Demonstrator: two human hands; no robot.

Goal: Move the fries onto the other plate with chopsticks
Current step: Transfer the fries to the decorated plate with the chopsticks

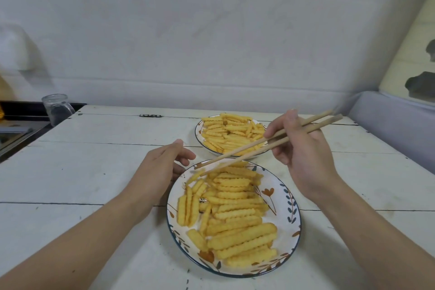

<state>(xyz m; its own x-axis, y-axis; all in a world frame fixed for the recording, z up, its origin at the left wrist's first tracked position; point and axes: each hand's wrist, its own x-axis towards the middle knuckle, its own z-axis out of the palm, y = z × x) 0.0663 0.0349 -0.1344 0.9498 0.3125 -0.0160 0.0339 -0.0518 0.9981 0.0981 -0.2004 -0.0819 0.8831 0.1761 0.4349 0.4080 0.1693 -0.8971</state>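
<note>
Soft, even indoor light, fairly bright; only faint shadows lie under the arms on the white plank worktop (pixel 98 172); no glare; the wide lens bends the edges; the clear glass jar (pixel 57 109) at far left looks smeared and blurred.

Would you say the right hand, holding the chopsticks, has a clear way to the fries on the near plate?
Probably yes. The right hand grips the chopsticks, whose tips already sit at a fry on the near plate; the left hand rests beside the rim, not across the fries.

A clear glass jar (pixel 57 109) stands beside the white plank table's (pixel 94 172) far-left corner.
</note>
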